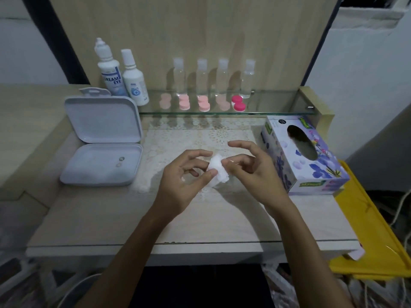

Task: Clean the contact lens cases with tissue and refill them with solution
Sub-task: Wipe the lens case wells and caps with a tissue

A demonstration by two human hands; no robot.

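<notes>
- Broadly, the counter [93, 221] carries everything, with a lace mat [200, 134] under glass in the middle; its front edge runs just below the forearms, and bare surface lies between that edge and the hands.
- Next in size, the open grey box [101, 161] sits at the left, lid tilted up, with two small round things on its floor; they are too small to identify.
- The tissue box [309, 161] lies at the right, near the right hand, close to the counter's right edge.
- A glass shelf [278, 103] at the back holds two white solution bottles [123, 76], four clear bottles [213, 76] and a row of lens cases [204, 103], pink-capped, the rightmost a deeper pink. All look capped, so I judge them either done or not yet started; nothing shows which.
- The left hand [184, 176] has fingers curled, thumb and forefinger pinching the tissue [219, 168]; something pale seems cupped beneath it, possibly a case part, but I cannot tell.
- The right hand [251, 167] has its lower fingers pinching the tissue's other side, forefinger lifted free.
- The tissue is held above the mat's near end, between both hands.
- Judged from this, wiping is under way and refilling is left; the bottles stand well apart from the hands, across open mat, so a reach meets nothing until the shelf's front edge.
</notes>
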